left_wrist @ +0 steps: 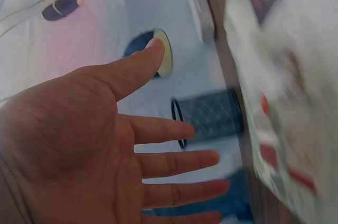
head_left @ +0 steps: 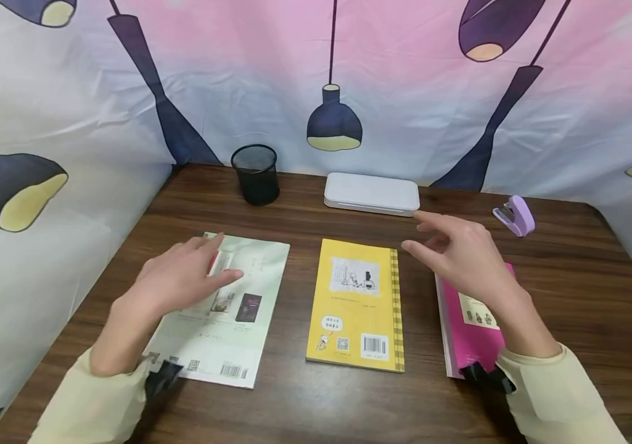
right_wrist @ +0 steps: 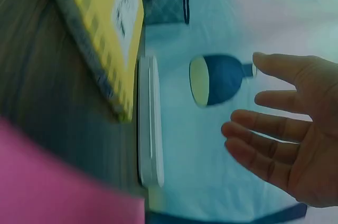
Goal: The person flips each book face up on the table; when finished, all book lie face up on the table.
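My left hand (head_left: pixel 179 274) hovers over the pale green book (head_left: pixel 249 265) at the left of the table, and the left wrist view shows its palm bare with the fingers spread. Above the pink book (head_left: pixel 471 333) hangs my right hand (head_left: pixel 462 253), its fingers loosely bent around nothing; hand and wrist hide part of that book. Between the two hands lies a yellow book (head_left: pixel 356 308) with a barcode and a small drawing on its cover. In the right wrist view the right palm (right_wrist: pixel 317 145) faces the camera with nothing in it.
Toward the back stand a black mesh pen holder (head_left: pixel 256 176) and a flat white case (head_left: pixel 372 193). A purple stapler (head_left: pixel 517 217) sits at the back right. Behind the wooden table (head_left: pixel 293 407) hangs a cloth (head_left: pixel 271 74) printed with lamps.
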